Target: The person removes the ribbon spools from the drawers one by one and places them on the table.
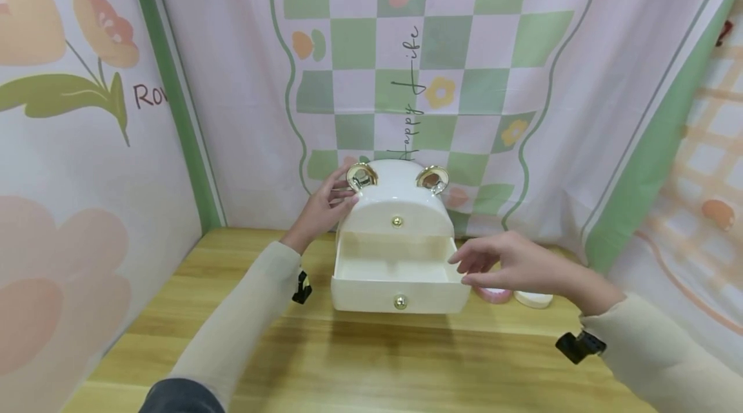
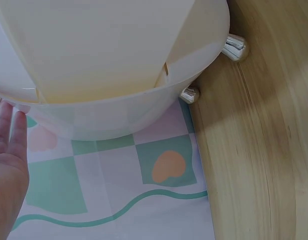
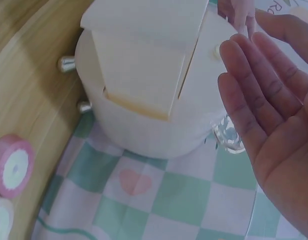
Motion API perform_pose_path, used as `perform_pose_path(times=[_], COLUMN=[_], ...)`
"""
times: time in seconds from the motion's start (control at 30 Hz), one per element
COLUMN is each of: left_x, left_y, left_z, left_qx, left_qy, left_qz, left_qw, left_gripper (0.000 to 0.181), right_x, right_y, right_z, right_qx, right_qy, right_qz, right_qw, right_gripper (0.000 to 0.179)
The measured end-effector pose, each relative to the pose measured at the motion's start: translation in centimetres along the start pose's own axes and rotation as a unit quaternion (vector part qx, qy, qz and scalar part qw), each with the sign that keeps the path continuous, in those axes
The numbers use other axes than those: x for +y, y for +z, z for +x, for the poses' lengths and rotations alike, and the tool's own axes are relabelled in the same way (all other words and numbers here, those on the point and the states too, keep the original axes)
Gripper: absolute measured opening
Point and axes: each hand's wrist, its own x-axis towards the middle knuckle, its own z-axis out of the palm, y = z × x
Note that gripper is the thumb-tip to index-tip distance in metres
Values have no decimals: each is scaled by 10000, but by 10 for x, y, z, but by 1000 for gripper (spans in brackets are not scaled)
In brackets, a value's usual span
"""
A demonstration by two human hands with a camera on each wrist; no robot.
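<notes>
A white storage box with gold bear ears stands on the wooden table, on small metallic feet. Its lower drawer is pulled out and has nothing visible inside, while the rounded upper drawer is closed; each has a gold knob. My left hand is at the box's upper left side, fingers extended beside the left ear. To the right of the pulled-out drawer, my right hand hovers with loosely bent fingers and holds nothing; its palm shows in the right wrist view.
A pink ribbon roll and a cream one lie on the table right of the box, partly behind my right hand. A checked curtain hangs close behind the box; a flower-patterned cloth borders the left side.
</notes>
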Motion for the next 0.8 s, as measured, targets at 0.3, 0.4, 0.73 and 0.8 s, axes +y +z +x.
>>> perform_pose_path(times=[0.3,0.4,0.73,0.8], left_x=[0,0,20,30], left_y=[-1,-1,0,-1], left_z=[-1,-1,-7,-10], left_qx=[-16,-19,-68,-84], left_qy=[-27,-51,-97,-113], left_qz=[82,73,6,10], left_qw=[10000,10000,9999,9999], left_gripper=[69,69,70,69], right_x=[-5,-5,-9,-11], right_y=[23,28,55,61], right_z=[14,17,27,28], right_qx=[-168,-233,-266,-245], right_qy=[-316,-250,24,121], right_qz=[78,116,230,319], right_qw=[9993,9994,9994,9991], right_gripper=[23,24,25,24])
